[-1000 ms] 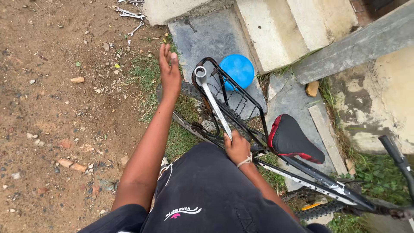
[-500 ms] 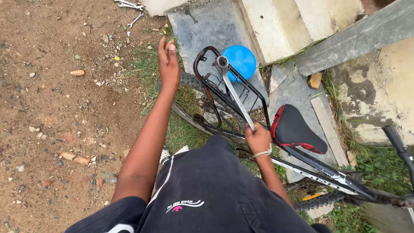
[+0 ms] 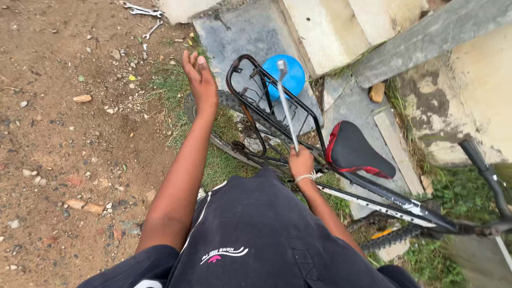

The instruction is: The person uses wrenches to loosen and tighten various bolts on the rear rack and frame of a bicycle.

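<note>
Steel wrench (image 3: 287, 106), stiff and fairly heavy, stands upright over bicycle (image 3: 298, 138) rear rack, right hand (image 3: 301, 162) fisted low on its shaft; left hand (image 3: 200, 80) open, empty, near tyre.

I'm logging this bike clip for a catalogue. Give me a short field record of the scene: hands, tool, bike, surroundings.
right hand: closed around the low end of a long metal wrench
left hand: open, holding nothing, raised above the rear tyre
bicycle: lying on grass; black rear rack, red-edged black saddle
behind: blue round object, concrete slab
ground: spanners on dirt
</note>
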